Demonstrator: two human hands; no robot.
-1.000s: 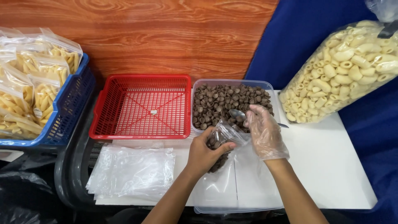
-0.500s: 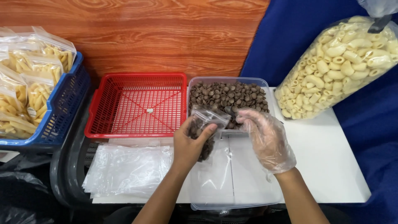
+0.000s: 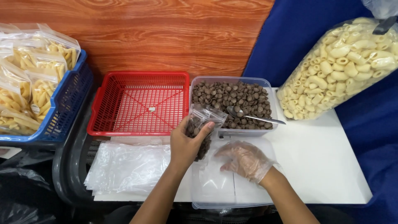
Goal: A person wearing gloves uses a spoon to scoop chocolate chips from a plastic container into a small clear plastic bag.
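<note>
Red basket point(image 3: 141, 103) beside brown-snack tub point(image 3: 232, 83)

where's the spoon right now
In the head view, the spoon lies in the clear tub of brown pieces, right of centre, its handle over the tub's front-right rim.

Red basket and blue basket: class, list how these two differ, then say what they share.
The red basket holds nothing; the blue basket is packed with bags of yellow pasta. The red basket is fully in view, beside the tub of brown pieces; the blue basket is cut off at the left edge. Both are plastic mesh baskets.
</note>
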